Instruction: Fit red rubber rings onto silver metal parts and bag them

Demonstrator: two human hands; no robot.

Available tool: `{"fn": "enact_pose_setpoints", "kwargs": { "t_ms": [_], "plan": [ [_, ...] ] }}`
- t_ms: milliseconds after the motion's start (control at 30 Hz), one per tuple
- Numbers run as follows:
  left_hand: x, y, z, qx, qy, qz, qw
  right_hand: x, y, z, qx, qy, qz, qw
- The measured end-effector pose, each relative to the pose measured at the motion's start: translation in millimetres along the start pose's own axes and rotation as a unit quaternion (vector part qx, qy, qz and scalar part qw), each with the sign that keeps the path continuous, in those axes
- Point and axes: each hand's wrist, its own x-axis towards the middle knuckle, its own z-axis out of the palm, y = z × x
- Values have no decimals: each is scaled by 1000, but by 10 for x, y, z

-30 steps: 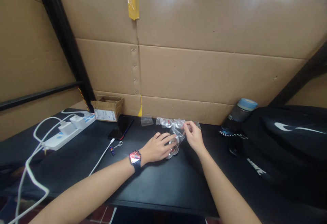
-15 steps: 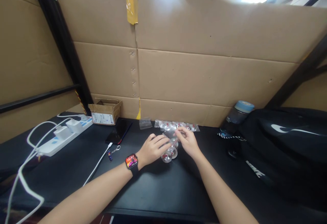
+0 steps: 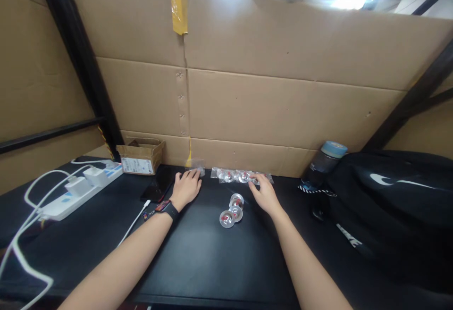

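Observation:
Three clear round discs with red marks lie loose on the black table, among them a front disc (image 3: 227, 219), a middle disc (image 3: 236, 213) and a back disc (image 3: 237, 201). They overlap in a short chain. My left hand (image 3: 187, 188) lies flat with fingers stretched, its fingertips at a small clear plastic bag (image 3: 198, 170). To the right of the discs, my right hand (image 3: 264, 194) has its thumb and fingers apart. Its fingertips are at the right part of a row of similar discs in clear packets (image 3: 228, 175) by the cardboard wall.
On the left are a white power strip (image 3: 60, 208) with cables, a small cardboard box (image 3: 141, 159) and a dark phone (image 3: 157, 183). A bottle with a blue lid (image 3: 334, 149) and a black bag (image 3: 396, 206) stand on the right. Cardboard wall (image 3: 255, 112) closes the back.
Both hands have parted from above the discs. My left hand moved left and back to the clear bag; my right hand moved slightly back toward the packets. The loose discs are now uncovered.

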Motion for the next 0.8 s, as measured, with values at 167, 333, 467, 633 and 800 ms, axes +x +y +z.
{"fn": "enact_pose_setpoints", "kwargs": {
  "t_ms": [167,333,467,633,800],
  "plan": [
    [-9,-113,113,-15,-79,-6,997,-28,245,155,-119,-77,28,990],
    [-12,-156,101,-30,-79,27,996,-9,237,265,-163,-140,41,976],
    [-39,-70,27,-39,-47,45,997,6,173,292,-184,-147,54,970],
    [-72,95,-147,-66,-20,89,994,-4,72,275,-211,-125,43,968],
    [-133,306,-375,-143,-4,125,982,34,1,159,-165,-36,46,985]
  ]
}}
